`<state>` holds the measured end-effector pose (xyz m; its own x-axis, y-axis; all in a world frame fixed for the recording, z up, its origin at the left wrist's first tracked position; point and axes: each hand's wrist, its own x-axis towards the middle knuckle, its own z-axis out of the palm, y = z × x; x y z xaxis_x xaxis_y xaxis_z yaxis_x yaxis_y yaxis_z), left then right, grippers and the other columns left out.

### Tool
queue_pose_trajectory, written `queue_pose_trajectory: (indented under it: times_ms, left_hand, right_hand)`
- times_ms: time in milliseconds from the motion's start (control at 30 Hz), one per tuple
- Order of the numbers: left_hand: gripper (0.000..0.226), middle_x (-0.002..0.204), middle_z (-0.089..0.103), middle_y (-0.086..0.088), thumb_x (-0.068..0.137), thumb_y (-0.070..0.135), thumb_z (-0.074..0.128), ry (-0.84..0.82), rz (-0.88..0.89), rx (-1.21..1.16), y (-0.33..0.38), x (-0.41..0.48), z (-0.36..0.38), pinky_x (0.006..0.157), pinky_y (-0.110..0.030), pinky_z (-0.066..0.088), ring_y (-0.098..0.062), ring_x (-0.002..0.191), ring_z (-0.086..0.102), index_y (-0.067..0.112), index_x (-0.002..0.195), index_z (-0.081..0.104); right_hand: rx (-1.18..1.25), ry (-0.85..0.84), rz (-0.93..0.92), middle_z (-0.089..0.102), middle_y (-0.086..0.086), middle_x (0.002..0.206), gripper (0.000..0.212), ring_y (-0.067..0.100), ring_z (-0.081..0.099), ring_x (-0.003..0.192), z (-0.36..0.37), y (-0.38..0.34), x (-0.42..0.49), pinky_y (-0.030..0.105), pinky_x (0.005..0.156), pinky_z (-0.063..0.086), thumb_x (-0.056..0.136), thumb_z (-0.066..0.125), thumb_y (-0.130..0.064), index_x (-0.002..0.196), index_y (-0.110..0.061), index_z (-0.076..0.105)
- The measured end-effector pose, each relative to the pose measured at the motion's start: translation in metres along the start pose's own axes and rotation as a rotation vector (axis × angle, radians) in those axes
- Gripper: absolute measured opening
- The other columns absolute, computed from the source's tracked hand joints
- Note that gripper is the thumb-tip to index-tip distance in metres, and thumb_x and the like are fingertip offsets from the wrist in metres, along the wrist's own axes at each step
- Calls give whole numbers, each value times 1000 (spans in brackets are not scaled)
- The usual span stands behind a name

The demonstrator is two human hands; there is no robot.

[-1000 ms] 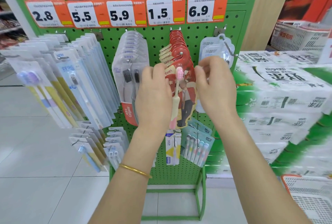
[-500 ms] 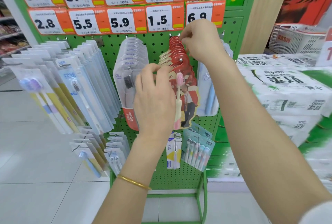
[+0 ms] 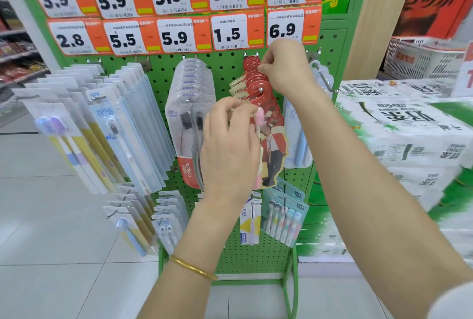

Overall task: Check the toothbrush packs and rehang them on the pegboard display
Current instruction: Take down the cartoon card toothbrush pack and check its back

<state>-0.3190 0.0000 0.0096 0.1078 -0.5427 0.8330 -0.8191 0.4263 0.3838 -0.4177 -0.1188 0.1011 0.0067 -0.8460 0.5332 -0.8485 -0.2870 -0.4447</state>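
Right hand (image 3: 284, 69) risen; fingers (image 3: 266, 67) pinch packs (image 3: 252, 80).

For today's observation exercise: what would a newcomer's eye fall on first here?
The orange price tags across the top of the green pegboard. Below them, at centre, the red toothbrush packs on one peg: the right hand pinches their tops, the left hand holds the front one.

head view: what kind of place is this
Most likely a small supermarket or convenience shop: a green pegboard display hung with toothbrush packs, rows of orange price tags above it, and stacked wrapped paper-goods packs beside a white shopping basket on the right.
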Motion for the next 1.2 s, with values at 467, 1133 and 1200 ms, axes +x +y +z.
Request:
queue_pose_trajectory:
  times_ms: [467, 1133, 1200]
  left_hand:
    - [31, 117, 53, -12, 84, -5, 53, -58, 22, -113, 4, -11, 5, 95, -26, 40, -26, 113, 52, 5, 111, 64]
    - [35, 121, 49, 12, 93, 32, 56, -538, -424, -563, 21, -96, 27, 86, -12, 40, 2, 109, 49, 22, 126, 51]
    - [37, 118, 54, 16, 92, 38, 53, -629, -505, -655, 25, -100, 26, 83, -10, 40, 9, 106, 51, 23, 126, 51]
  right_hand:
    - [-196, 218, -29, 50, 6, 80, 14, 23, 40, 73, -15, 2, -44, 29, 62, 28, 90, 49, 2, 84, -10, 51]
    - [287, 62, 151, 53, -15, 61, 13, -3, 54, 51, -33, 85, -187, 15, 57, 40, 89, 57, -5, 82, -15, 60]
    - [396, -9, 176, 54, -9, 60, 19, 5, 51, 51, -28, 88, -193, 23, 60, 39, 88, 58, -5, 77, -21, 57]
